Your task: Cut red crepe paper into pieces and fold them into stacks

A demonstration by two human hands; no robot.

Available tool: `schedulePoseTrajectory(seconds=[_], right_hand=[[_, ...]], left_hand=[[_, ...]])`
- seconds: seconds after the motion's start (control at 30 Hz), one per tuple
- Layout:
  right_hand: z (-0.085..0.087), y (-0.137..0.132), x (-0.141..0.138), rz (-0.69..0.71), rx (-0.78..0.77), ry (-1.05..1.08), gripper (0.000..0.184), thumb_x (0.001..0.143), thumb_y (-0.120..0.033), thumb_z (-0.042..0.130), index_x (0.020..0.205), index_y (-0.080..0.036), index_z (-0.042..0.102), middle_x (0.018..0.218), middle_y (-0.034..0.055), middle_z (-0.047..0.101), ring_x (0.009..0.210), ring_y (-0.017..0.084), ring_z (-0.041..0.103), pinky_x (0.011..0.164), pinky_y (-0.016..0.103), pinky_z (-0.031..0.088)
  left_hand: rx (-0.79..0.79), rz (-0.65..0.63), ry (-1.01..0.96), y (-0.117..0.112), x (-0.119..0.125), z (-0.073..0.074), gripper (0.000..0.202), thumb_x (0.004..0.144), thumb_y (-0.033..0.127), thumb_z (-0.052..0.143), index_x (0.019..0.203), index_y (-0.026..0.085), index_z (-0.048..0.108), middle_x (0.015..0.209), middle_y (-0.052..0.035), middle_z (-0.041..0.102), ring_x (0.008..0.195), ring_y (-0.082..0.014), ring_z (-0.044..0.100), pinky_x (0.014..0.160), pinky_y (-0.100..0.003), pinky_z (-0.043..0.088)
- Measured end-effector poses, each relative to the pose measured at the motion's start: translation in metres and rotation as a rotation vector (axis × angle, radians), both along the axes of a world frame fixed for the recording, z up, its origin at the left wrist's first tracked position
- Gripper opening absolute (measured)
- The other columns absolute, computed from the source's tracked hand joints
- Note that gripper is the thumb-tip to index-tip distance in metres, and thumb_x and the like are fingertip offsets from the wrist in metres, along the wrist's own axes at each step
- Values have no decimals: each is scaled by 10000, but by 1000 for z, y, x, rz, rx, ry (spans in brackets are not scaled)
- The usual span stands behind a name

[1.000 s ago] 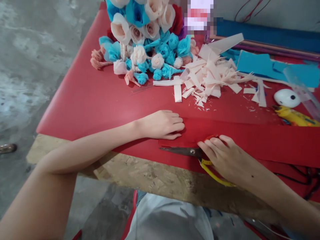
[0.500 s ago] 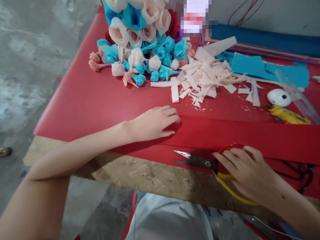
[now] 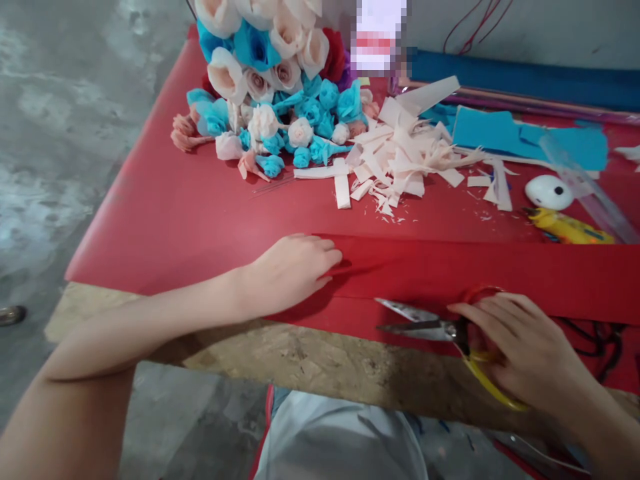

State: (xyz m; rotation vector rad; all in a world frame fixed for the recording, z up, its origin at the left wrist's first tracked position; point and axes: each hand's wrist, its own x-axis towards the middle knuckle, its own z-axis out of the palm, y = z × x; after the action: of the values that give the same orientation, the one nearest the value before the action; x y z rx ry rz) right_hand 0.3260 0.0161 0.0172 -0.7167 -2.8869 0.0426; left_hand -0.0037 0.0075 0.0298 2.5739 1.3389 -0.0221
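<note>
A long strip of red crepe paper (image 3: 450, 267) lies along the front of the red-covered table. At its left end is my left hand (image 3: 295, 270), fingers curled together around the paper's end, with small creases beside the fingertips; the thumb is partly in view. My right hand (image 3: 520, 347) grips scissors (image 3: 425, 320) with red and yellow handles. Their blades are parted and point left, just over the strip's near edge. Part of the handles is hidden by my fingers.
Paper flowers (image 3: 280, 100) in white, blue and pink are heaped at the back left. Pale paper scraps (image 3: 400, 150), blue paper (image 3: 483, 133), a white egg-shaped object (image 3: 550, 193) and a yellow tool (image 3: 570, 225) lie behind the strip. Bare board (image 3: 300, 353) edges the table's front.
My left hand has moved left and nearer to me, its fingers drawing together at the paper's end. The scissors and my right hand have shifted slightly right, still with blades parted.
</note>
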Motion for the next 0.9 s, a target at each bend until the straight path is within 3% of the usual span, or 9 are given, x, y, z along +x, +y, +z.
schedulePoseTrajectory(seconds=[0.13,0.2,0.23,0.33,0.47,0.73,0.9], right_hand=[[14,8,4,-276,83,-15,309,748,-162,471,1055,-150,506,792,90,585,708,238,530,657,343,413],[17,12,4,-365,132,-60,296,737,-186,487,1032,-176,512,768,69,591,677,233,534,622,330,396],[18,14,4,-396,147,-73,287,733,-186,488,1018,-193,513,749,53,591,660,226,533,615,325,388],[17,19,-1,-456,169,-71,213,742,-188,479,947,-235,514,692,16,579,604,204,522,602,314,366],[14,20,-7,-509,156,-110,150,765,-226,466,901,-235,528,657,20,571,598,208,528,579,314,346],[25,25,-7,-516,162,-60,291,825,-318,435,1053,-183,553,823,84,656,701,246,569,601,320,389],[24,35,-19,-418,-81,-43,298,851,-349,413,1002,-167,593,792,77,674,646,200,576,572,283,424]], left_hand=[[205,-113,-29,-40,14,6,106,794,81,487,750,148,556,731,-49,639,598,-185,589,549,-313,488],[358,-201,-144,-62,18,3,163,819,70,436,818,131,587,870,-79,678,735,-193,639,661,-317,525],[382,-226,-179,-72,19,0,187,834,85,416,850,128,597,932,-85,682,834,-204,650,734,-321,532],[370,-270,-186,-91,17,-11,222,844,117,400,878,132,619,974,-79,691,920,-207,650,774,-304,542],[368,-289,-175,-100,14,-22,215,833,140,435,879,137,645,979,-84,699,941,-219,653,795,-316,561],[425,-361,-253,-108,10,-23,194,804,178,491,820,153,682,899,-74,725,897,-222,679,748,-280,597],[448,-400,-268,-110,10,-25,202,791,182,490,809,179,691,875,-52,731,891,-208,683,762,-276,600]])
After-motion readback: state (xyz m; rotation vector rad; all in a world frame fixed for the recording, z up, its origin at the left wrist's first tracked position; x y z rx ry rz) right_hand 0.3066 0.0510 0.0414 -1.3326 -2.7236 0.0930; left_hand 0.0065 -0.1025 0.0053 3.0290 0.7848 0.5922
